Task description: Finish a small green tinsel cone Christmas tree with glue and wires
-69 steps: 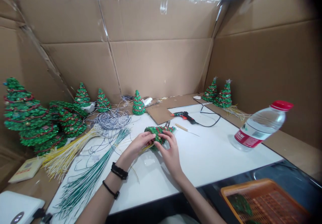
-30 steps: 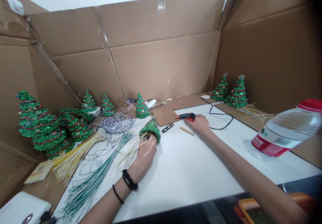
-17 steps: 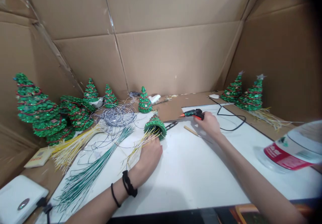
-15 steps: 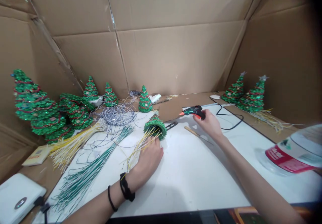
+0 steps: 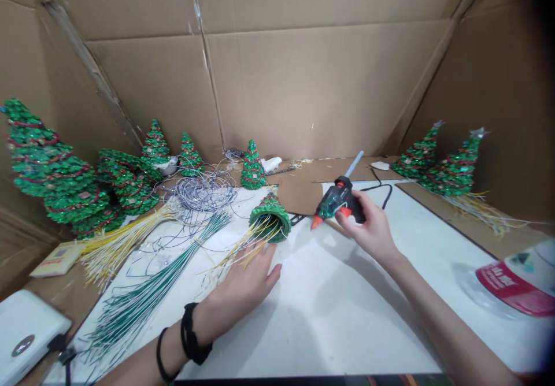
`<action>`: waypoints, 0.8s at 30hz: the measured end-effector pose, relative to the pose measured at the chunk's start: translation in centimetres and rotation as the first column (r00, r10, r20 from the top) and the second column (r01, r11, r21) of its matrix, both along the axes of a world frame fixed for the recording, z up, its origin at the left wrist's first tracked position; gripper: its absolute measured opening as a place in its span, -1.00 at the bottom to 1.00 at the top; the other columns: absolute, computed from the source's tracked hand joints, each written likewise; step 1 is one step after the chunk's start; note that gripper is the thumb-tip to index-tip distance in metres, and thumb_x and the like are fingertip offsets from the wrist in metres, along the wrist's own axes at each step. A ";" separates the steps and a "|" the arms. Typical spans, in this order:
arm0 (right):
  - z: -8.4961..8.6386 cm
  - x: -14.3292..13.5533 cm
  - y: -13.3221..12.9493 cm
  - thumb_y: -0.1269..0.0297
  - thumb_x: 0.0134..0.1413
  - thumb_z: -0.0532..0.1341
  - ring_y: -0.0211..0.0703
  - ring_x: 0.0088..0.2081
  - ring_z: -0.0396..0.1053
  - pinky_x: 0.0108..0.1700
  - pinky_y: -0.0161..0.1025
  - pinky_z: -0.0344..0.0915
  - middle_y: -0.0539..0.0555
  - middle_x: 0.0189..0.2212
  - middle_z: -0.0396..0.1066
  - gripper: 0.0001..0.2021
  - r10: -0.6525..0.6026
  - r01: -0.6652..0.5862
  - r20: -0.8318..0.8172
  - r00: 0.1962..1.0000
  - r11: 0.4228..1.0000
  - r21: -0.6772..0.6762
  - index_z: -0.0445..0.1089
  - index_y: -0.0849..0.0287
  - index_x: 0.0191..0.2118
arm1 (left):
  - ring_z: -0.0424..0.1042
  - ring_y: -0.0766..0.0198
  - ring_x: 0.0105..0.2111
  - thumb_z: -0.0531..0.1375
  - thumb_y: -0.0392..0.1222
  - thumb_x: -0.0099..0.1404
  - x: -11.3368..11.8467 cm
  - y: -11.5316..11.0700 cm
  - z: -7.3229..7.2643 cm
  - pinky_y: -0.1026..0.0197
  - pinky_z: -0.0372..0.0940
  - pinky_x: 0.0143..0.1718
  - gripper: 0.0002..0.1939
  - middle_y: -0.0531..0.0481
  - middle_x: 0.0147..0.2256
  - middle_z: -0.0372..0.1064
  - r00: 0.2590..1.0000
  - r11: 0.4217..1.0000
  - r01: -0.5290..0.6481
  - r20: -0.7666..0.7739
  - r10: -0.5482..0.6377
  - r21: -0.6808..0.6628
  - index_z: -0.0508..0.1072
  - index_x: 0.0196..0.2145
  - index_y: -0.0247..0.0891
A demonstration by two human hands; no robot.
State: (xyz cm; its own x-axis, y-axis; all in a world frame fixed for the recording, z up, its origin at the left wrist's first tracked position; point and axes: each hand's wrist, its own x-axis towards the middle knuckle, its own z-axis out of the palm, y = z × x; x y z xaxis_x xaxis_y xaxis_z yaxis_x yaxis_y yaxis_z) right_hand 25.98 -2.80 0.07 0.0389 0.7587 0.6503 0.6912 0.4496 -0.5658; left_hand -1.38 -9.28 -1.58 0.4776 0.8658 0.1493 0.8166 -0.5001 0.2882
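A small green Christmas tree lies on its side in the middle of the white board, its hollow base facing me. Yellow and white wires spill from that opening. My left hand is just in front of the base, back upward, thumb apart, fingers stretched among the wires and partly hidden by them. In my right hand is a black and orange glue gun, gripped by its handle. Its orange nozzle points down and left, to the right of the tree, and a pale glue stick juts from its rear.
Bundles of yellow wires and green wires lie left, beyond them coiled wire. Several finished trees stand at the back left, two with stars at the right. A plastic bottle is at the right edge.
My right hand has brought the glue gun nearer, its nozzle tipping downward and its glue stick rising into view. My left hand has drawn back slightly from the tree's base. The view has shifted.
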 end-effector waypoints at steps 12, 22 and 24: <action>-3.5 -1.8 -0.9 0.28 0.02 0.17 -0.21 -0.49 0.26 -0.48 -0.29 0.15 0.00 -0.51 0.31 -0.88 0.002 -0.101 0.368 0.930 0.963 0.251 0.23 0.12 -0.29 | 0.40 0.09 -0.21 -0.04 -0.21 0.34 -3.0 -0.6 2.0 0.06 0.23 -0.06 -0.67 -0.15 -0.25 0.43 0.990 0.993 0.108 0.092 -0.103 -0.050 0.38 -0.02 -0.20; -4.9 -4.7 -2.2 0.22 0.18 0.12 0.01 -0.23 0.29 -0.23 -0.11 0.22 0.17 -0.27 0.42 -0.77 -0.094 -0.075 0.479 0.873 0.944 0.320 0.28 0.15 -0.07 | 0.18 0.23 -0.55 0.07 -0.17 0.23 -3.3 2.2 1.2 0.12 0.19 -0.32 -0.83 0.00 -0.56 0.24 0.930 0.986 0.074 0.367 -0.013 -0.152 0.43 -0.45 -0.18; -4.9 -5.0 -2.3 0.24 0.19 0.12 0.03 -0.21 0.28 -0.21 -0.09 0.21 0.18 -0.28 0.42 -0.79 -0.152 -0.022 0.482 0.863 0.942 0.336 0.30 0.14 -0.08 | 0.23 0.23 -0.50 0.05 -0.21 0.25 -3.1 2.2 1.1 0.16 0.19 -0.30 -0.82 0.00 -0.50 0.29 0.953 0.990 0.098 0.297 -0.065 -0.098 0.43 -0.41 -0.18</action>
State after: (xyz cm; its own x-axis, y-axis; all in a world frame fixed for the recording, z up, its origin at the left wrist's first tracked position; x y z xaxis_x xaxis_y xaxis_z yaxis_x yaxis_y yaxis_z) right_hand 20.94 -5.11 -4.84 -0.3113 0.5132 0.7998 0.8724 0.4880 0.0264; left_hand -4.49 -7.03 -0.46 0.4969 0.8447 0.1988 0.6458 -0.5130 0.5655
